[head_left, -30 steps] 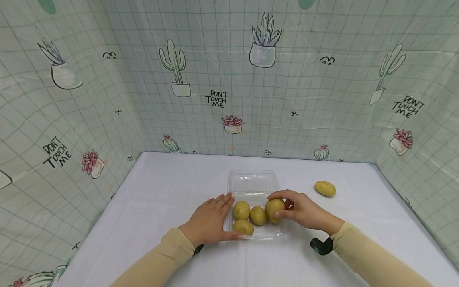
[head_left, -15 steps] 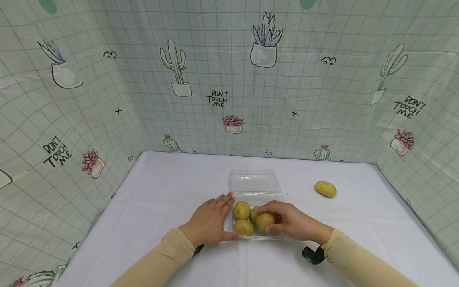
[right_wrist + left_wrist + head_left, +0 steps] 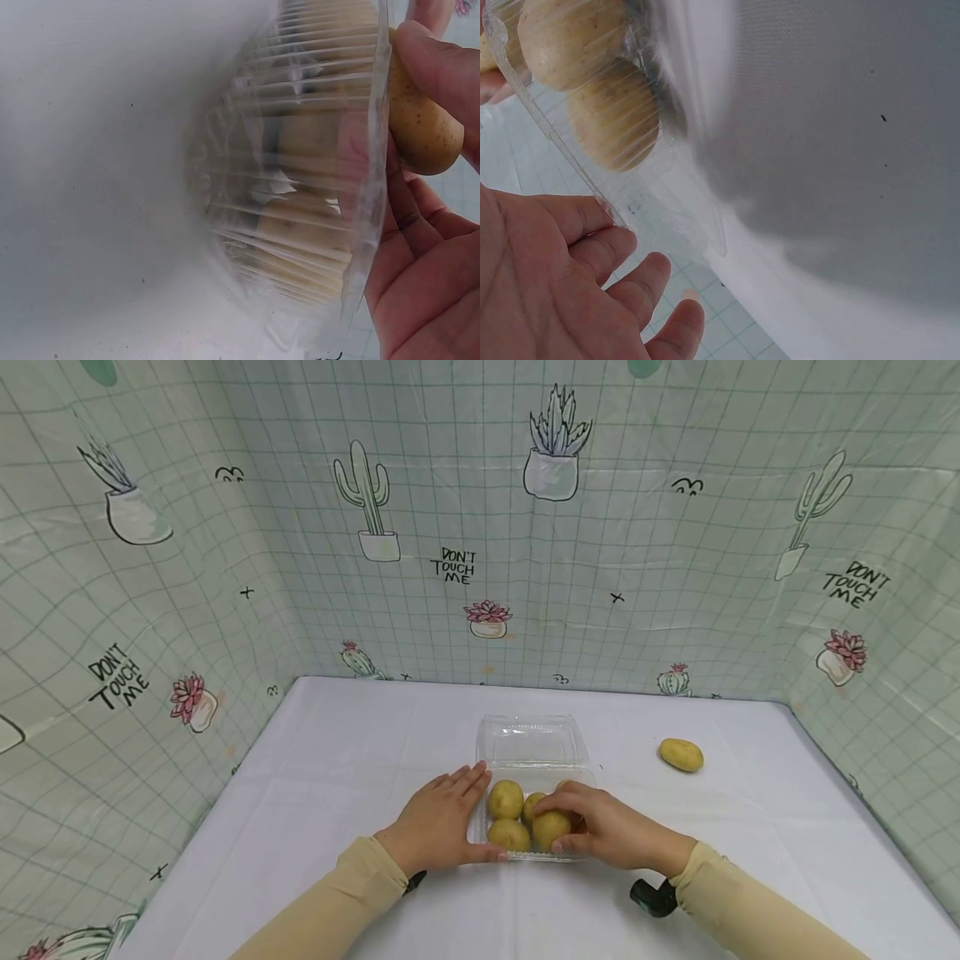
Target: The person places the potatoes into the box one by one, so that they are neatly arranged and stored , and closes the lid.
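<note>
A clear plastic clamshell box [image 3: 535, 739] stands with its lid folded back, several potatoes inside. My right hand [image 3: 611, 827] grips a potato [image 3: 552, 831] over the box's front part; the right wrist view has this potato [image 3: 424, 135] partly above the rim. At the left are two more potatoes, one behind [image 3: 506, 799] and one in front [image 3: 509, 836]. Another potato [image 3: 533, 807] is half covered by the right fingers. My left hand [image 3: 435, 827] lies along the box's left side, fingers extended and thumb at the front edge; its fingertips [image 3: 615, 240] are right at the rim.
A lone potato [image 3: 681, 755] lies on the white-covered table [image 3: 360, 735], to the right behind my right hand. A patterned cloth [image 3: 487, 527] hangs at the back and both sides. Black wrist devices sit under both wrists, the right one [image 3: 654, 897] clearly showing.
My right hand has carried its potato from the box's right side left and toward the front, lowering it beside the front left potato. The left hand has kept its place.
</note>
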`<state>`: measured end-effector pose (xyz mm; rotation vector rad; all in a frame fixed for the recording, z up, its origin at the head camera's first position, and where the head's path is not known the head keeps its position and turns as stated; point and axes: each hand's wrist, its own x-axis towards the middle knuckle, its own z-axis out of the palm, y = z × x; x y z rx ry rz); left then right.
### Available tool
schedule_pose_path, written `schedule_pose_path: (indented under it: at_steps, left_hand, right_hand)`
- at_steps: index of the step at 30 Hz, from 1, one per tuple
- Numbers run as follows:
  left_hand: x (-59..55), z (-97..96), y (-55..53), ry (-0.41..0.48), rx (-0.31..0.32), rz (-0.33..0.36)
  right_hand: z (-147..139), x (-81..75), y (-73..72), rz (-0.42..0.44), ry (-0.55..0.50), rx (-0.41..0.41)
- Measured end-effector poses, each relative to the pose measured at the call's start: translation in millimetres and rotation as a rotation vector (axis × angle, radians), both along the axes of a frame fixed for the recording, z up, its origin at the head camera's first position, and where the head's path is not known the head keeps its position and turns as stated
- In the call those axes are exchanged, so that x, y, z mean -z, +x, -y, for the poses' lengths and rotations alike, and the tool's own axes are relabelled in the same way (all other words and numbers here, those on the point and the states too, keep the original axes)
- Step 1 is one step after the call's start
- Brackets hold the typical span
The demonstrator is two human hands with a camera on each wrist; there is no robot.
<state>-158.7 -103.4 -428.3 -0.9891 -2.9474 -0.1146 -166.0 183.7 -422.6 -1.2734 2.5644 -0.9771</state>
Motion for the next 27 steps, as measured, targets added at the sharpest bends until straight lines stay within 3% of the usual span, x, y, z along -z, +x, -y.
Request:
schedule_pose_path:
  at_steps: [27]
  left_hand:
    - [0.4, 0.1, 1.1, 0.005, -0.001, -0.014]
  right_hand:
    - [0.7, -1.3, 3.9, 0.137, -0.015, 0.038]
